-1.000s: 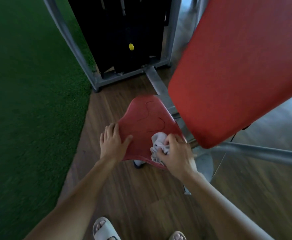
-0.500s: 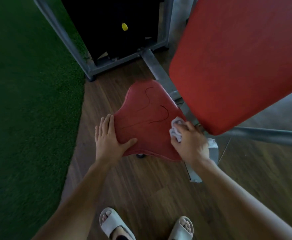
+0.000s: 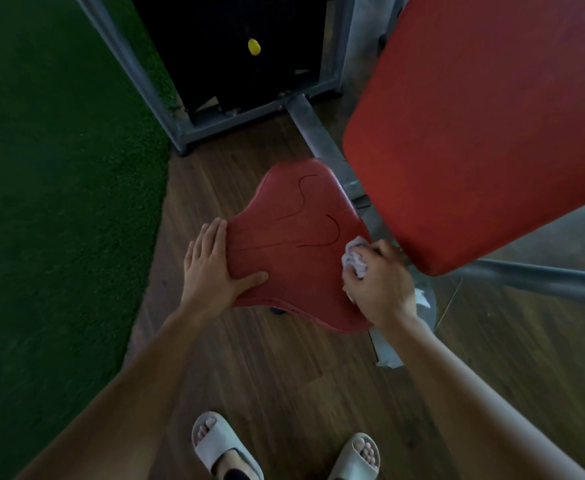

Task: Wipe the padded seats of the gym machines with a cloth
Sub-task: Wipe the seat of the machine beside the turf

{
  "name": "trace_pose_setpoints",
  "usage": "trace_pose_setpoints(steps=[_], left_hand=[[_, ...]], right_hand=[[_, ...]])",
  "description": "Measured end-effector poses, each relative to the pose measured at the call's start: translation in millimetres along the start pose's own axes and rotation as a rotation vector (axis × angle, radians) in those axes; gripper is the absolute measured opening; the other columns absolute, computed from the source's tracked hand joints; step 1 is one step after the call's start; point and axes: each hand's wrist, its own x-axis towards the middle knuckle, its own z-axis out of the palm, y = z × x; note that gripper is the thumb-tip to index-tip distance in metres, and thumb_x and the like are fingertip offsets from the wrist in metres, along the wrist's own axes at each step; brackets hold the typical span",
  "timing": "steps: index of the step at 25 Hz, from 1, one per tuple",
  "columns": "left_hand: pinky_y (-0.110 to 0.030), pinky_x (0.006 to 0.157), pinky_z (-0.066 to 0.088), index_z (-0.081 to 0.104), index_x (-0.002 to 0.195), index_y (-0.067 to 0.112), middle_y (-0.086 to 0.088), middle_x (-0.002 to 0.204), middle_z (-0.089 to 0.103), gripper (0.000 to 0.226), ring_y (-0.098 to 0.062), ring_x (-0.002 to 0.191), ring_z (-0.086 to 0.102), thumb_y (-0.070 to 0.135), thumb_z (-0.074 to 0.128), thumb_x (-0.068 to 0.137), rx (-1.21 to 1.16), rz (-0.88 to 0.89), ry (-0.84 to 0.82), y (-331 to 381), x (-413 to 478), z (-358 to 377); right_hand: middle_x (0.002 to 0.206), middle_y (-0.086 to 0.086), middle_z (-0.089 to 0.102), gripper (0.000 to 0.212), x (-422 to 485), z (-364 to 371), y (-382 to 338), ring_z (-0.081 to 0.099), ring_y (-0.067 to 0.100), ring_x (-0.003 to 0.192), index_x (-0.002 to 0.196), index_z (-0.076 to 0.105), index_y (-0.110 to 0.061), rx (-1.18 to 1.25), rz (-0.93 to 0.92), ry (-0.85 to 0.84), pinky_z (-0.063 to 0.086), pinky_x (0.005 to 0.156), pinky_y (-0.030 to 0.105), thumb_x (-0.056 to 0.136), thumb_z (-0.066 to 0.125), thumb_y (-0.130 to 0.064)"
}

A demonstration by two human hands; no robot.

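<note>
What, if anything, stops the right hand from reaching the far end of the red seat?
Probably yes: nothing does. The right hand grips the cloth at the right edge of the seat, whose top lies bare up to its far end. The big red pad hangs close on the right.

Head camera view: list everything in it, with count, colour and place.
seat: one, red, centre
back pad: one, red, upper right, above the seat
cloth: one, whitish, at the seat's right edge
weight stack: one, black, top centre
knob: one, yellow, on the weight stack
frame: grey metal, around the stack
floor: brown wood, under the seat
turf: green, left
sandals: two, pale grey, bottom, on the feet
left hand: one, rests flat on the seat's left edge
right hand: one, grips the cloth
</note>
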Motion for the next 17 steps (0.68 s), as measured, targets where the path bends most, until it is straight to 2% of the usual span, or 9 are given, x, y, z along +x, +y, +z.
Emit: trace_pose_setpoints(steps=[2, 7, 13, 17], left_hand=[[-0.043, 0.126, 0.003, 0.010, 0.161, 0.016, 0.000, 0.168, 0.011, 0.133, -0.020, 0.156, 0.003, 0.096, 0.042, 0.059, -0.004, -0.001, 0.001, 0.2, 0.9, 0.5], [-0.043, 0.126, 0.003, 0.010, 0.161, 0.017, 0.001, 0.168, 0.011, 0.133, -0.019, 0.156, 0.004, 0.095, 0.043, 0.058, -0.009, -0.019, 0.007, 2.5, 1.9, 1.1], [-0.043, 0.125, 0.004, 0.010, 0.161, 0.017, -0.001, 0.169, 0.010, 0.134, -0.020, 0.155, 0.004, 0.096, 0.044, 0.058, -0.012, -0.012, -0.002, 1.5, 2.1, 0.1], [-0.041, 0.124, 0.003, 0.010, 0.161, 0.018, 0.000, 0.169, 0.009, 0.134, -0.018, 0.155, 0.003, 0.095, 0.044, 0.057, -0.029, -0.022, -0.005, 3.1, 2.2, -1.7]], right_hand=[[0.115, 0.002, 0.056, 0.039, -11.8, 0.2, -1.8, 0.057, 0.026, 0.106, 0.123, 0.068, -0.014, 0.046, 0.006, -0.011, 0.054, 0.087, 0.042, 0.088, 0.065, -0.032], [0.105, -0.003, 0.053, 0.031, -55.5, -4.2, 6.4, 0.058, 0.021, 0.097, 0.117, 0.071, -0.020, 0.038, -0.233, -0.044, 0.059, 0.072, 0.039, 0.088, 0.068, -0.031], [0.107, 0.003, 0.055, 0.022, -0.9, -4.3, 0.3, 0.056, 0.027, 0.099, 0.110, 0.070, -0.017, 0.041, 0.019, 0.009, 0.050, 0.083, 0.036, 0.092, 0.063, -0.026], [0.105, -0.005, 0.054, 0.026, -49.0, 5.9, -19.6, 0.053, 0.021, 0.096, 0.111, 0.071, -0.023, 0.050, -0.214, -0.027, 0.052, 0.082, 0.036, 0.087, 0.065, -0.031]])
